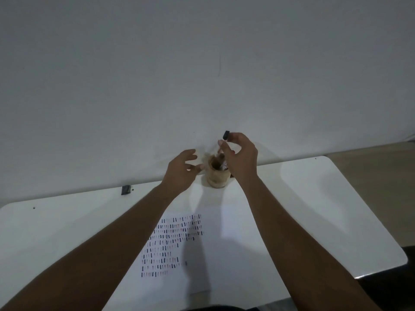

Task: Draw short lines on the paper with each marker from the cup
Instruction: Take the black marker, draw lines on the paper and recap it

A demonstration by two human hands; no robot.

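A tan cup [217, 176] stands at the far edge of the white table [67, 225], against the wall, with markers inside. My right hand [241, 157] is over the cup's right side, fingers pinched on a marker whose dark cap end [226, 134] sticks up above the fingers. My left hand [180, 170] hovers just left of the cup with fingers spread, holding nothing. The paper [177, 248] lies nearer me between my forearms, covered with rows of short dark and reddish lines.
A small dark clip-like object [126, 189] sits at the table's far edge on the left. The grey wall [202, 63] rises directly behind the cup. The table's rounded right corner [399, 259] ends above a dark floor area.
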